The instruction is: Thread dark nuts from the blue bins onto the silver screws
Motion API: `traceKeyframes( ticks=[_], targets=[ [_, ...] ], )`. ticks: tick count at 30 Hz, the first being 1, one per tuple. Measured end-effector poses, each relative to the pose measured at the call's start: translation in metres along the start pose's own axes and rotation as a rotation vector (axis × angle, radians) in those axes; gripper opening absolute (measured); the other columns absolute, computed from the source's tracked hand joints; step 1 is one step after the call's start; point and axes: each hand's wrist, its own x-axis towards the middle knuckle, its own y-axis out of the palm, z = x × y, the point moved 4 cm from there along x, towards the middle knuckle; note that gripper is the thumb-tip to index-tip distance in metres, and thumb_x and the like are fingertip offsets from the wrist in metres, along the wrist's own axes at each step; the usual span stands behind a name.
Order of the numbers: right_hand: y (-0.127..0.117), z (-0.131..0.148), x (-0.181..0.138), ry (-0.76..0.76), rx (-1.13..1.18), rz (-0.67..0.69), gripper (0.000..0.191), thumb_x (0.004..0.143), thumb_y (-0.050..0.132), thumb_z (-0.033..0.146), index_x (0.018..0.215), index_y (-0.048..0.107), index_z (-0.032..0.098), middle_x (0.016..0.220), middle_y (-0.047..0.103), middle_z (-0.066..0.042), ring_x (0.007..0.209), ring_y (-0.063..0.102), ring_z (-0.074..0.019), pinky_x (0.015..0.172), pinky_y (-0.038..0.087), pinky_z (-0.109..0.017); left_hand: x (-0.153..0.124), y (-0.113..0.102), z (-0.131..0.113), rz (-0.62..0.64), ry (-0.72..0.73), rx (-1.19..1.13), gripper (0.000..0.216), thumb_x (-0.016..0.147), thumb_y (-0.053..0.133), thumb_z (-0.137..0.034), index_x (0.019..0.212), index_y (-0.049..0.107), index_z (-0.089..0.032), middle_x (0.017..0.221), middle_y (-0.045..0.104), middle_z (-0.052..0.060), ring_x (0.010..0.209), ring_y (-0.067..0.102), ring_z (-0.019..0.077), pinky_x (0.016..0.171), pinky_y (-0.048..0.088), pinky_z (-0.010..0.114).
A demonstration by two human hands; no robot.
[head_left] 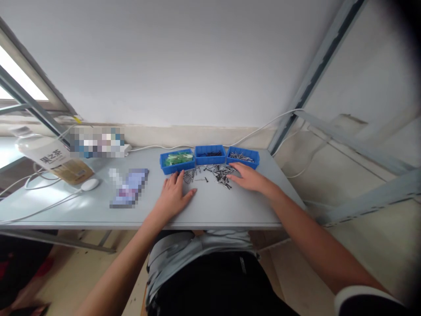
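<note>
My left hand (173, 198) rests on the table with its fingers spread, the fingertips beside a small group of silver screws (190, 176). At the right edge of a loose pile of dark and silver screws (222, 174) is my right hand (248, 177), thumb and forefinger apart, nothing visible between them. One single screw (201, 179) lies between the groups. Behind them stand three blue bins: the left bin (179, 169) holds green pieces, the middle bin (210, 160) dark screws, and the right bin (245, 164) thin silver screws or nails.
On the left are a blurred-out phone (133, 186), a white mouse (90, 184) and a tilted-looking bottle (54, 158). White cables (164, 146) run along the wall. Grey metal posts (289, 118) frame the table, whose front edge (210, 226) lies close to my body.
</note>
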Motion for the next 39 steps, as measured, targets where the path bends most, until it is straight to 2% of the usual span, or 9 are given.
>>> traceKeyframes(
  ticks=[6, 12, 17, 23, 27, 31, 33, 36, 39],
  targets=[
    [0.030, 0.018, -0.006, 0.054, 0.011, 0.044, 0.085, 0.097, 0.052, 0.069, 0.159, 0.041, 0.014, 0.166, 0.039, -0.021, 0.155, 0.035, -0.0365, 0.128, 0.031, -0.051, -0.003, 0.013, -0.018, -0.018, -0.028, 0.033, 0.083, 0.098, 0.046, -0.064, 0.160, 0.032, -0.010, 0.165, 0.034, 0.029, 0.158, 0.025, 0.0425, 0.126, 0.019, 0.062],
    [0.054, 0.041, 0.000, -0.044, -0.037, 0.005, 0.082, 0.099, 0.051, 0.063, 0.160, 0.037, 0.009, 0.165, 0.038, -0.024, 0.156, 0.031, -0.0393, 0.128, 0.029, -0.056, 0.002, 0.019, -0.034, 0.044, 0.005, 0.062, 0.084, 0.100, 0.043, -0.065, 0.160, 0.032, -0.007, 0.166, 0.031, 0.030, 0.158, 0.025, 0.0423, 0.126, 0.021, 0.061],
    [0.064, 0.051, 0.008, -0.100, -0.040, 0.031, 0.070, 0.103, 0.048, 0.044, 0.159, 0.038, 0.003, 0.165, 0.037, -0.026, 0.157, 0.029, -0.0384, 0.129, 0.028, -0.056, 0.014, 0.027, -0.049, 0.096, 0.116, 0.033, 0.078, 0.102, 0.041, -0.059, 0.160, 0.032, -0.007, 0.167, 0.031, 0.029, 0.160, 0.023, 0.0391, 0.127, 0.021, 0.060],
    [0.028, 0.052, 0.028, -0.084, 0.117, 0.082, 0.051, 0.104, 0.045, 0.031, 0.152, 0.052, 0.013, 0.156, 0.053, -0.018, 0.145, 0.051, -0.0307, 0.123, 0.039, -0.048, 0.028, 0.040, -0.064, 0.172, 0.178, -0.098, 0.078, 0.100, 0.047, -0.053, 0.164, 0.024, -0.014, 0.169, 0.028, 0.026, 0.161, 0.020, 0.0388, 0.126, 0.020, 0.063],
    [-0.012, 0.036, 0.024, -0.081, 0.116, 0.089, 0.055, 0.098, 0.062, 0.042, 0.148, 0.057, 0.019, 0.148, 0.059, -0.015, 0.128, 0.063, -0.0289, 0.108, 0.052, -0.042, 0.029, 0.034, -0.066, 0.186, 0.191, -0.163, 0.085, 0.098, 0.052, -0.056, 0.166, 0.020, -0.015, 0.172, 0.023, 0.025, 0.162, 0.015, 0.0383, 0.127, 0.020, 0.062],
    [-0.026, 0.015, 0.003, 0.022, 0.033, 0.225, 0.096, 0.068, 0.092, 0.055, 0.151, 0.056, 0.024, 0.134, 0.062, -0.015, 0.094, 0.072, -0.0253, 0.084, 0.058, -0.036, 0.018, 0.015, -0.052, 0.139, 0.131, -0.137, 0.091, 0.093, 0.062, -0.057, 0.165, 0.027, -0.014, 0.171, 0.025, 0.024, 0.158, 0.026, 0.0403, 0.125, 0.028, 0.058],
    [-0.022, 0.011, -0.006, 0.078, 0.045, 0.285, 0.106, 0.062, 0.095, 0.053, 0.154, 0.052, 0.024, 0.130, 0.062, -0.014, 0.080, 0.070, -0.0211, 0.077, 0.058, -0.035, 0.011, 0.005, -0.043, 0.108, 0.072, -0.107, 0.094, 0.086, 0.069, -0.061, 0.162, 0.034, -0.019, 0.167, 0.034, 0.021, 0.153, 0.034, 0.0439, 0.121, 0.032, 0.063],
    [-0.007, 0.016, -0.009, 0.092, 0.097, 0.326, 0.106, 0.060, 0.097, 0.046, 0.154, 0.052, 0.024, 0.131, 0.061, -0.013, 0.074, 0.068, -0.0176, 0.074, 0.056, -0.033, 0.005, -0.004, -0.036, 0.112, 0.045, -0.170, 0.084, 0.085, 0.074, -0.053, 0.157, 0.045, -0.021, 0.155, 0.052, 0.017, 0.141, 0.050, 0.0392, 0.117, 0.043, 0.054],
    [0.005, 0.023, 0.001, 0.109, 0.141, 0.284, 0.097, 0.062, 0.097, 0.040, 0.149, 0.058, 0.022, 0.132, 0.062, -0.013, 0.075, 0.069, -0.0175, 0.073, 0.055, -0.032, 0.010, -0.003, -0.032, 0.120, -0.012, -0.262, 0.079, 0.084, 0.076, -0.043, 0.154, 0.049, -0.019, 0.146, 0.059, 0.017, 0.114, 0.069, 0.0315, 0.101, 0.056, 0.044]
  ],
)
